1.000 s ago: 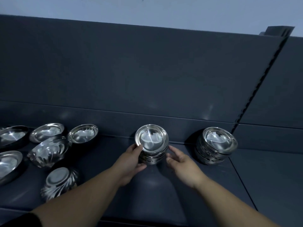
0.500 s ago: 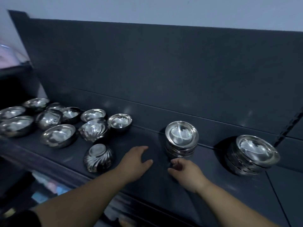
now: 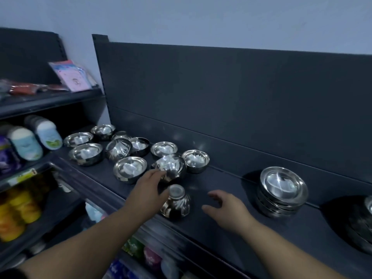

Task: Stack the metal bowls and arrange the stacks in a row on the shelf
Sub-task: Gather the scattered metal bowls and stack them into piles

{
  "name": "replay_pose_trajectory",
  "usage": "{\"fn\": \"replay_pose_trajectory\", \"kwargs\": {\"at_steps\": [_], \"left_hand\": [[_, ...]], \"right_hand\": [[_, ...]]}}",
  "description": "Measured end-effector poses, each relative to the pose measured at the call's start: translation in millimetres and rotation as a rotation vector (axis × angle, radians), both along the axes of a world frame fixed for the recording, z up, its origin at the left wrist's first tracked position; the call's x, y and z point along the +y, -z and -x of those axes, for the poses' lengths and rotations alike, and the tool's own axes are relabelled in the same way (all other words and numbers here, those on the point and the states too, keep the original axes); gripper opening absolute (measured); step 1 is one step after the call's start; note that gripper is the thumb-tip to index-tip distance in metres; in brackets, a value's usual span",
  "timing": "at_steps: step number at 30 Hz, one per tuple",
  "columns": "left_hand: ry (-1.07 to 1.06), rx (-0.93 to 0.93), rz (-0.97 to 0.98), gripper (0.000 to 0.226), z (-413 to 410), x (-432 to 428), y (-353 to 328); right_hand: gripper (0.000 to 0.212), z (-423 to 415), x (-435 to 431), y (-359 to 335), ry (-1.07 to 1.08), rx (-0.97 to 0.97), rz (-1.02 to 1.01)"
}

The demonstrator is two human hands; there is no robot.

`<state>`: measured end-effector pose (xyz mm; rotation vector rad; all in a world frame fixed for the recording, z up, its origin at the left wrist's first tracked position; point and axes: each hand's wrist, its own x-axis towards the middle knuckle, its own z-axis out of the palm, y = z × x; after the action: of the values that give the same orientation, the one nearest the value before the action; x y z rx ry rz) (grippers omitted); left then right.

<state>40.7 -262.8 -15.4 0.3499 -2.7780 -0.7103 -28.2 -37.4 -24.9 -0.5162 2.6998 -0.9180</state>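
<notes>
Several loose metal bowls lie scattered on the left part of the dark shelf. One fluted bowl lies tilted on its side and another stands upside down near the front edge. My left hand reaches between these two, its fingertips at the tilted bowl's rim and its thumb beside the upturned one. My right hand hovers over the shelf to the right of the upturned bowl, fingers relaxed, holding nothing. A stack of bowls stands at the right, and a second stack is cut off by the right edge.
The shelf's dark back panel rises right behind the bowls. A neighbouring shelf unit at the left holds packets and bottles. Coloured goods fill the shelf below the front edge.
The view has swung left. Both hands have left the stack and moved left to the loose bowls; my left hand now touches the tilted fluted bowl.
</notes>
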Motion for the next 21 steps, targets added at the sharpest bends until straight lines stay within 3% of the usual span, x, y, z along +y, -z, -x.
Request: {"fn": "replay_pose_trajectory", "kwargs": {"at_steps": [9,12,16,21], "left_hand": [[0.118,0.0,-0.06,0.061,35,-93,-1],[0.178,0.005,-0.059,0.06,52,-111,-1],[0.322,-0.011,-0.069,0.056,71,-117,2],[0.453,-0.035,-0.095,0.058,78,-110,9]], "right_hand": [[0.075,-2,-94,11,0.126,-0.005,0.094],[0.091,-1,-108,14,0.154,-0.02,0.108],[0.118,-6,-117,28,0.127,-0.091,-0.029],[0.105,-11,-114,31,0.204,-0.003,-0.092]]}}
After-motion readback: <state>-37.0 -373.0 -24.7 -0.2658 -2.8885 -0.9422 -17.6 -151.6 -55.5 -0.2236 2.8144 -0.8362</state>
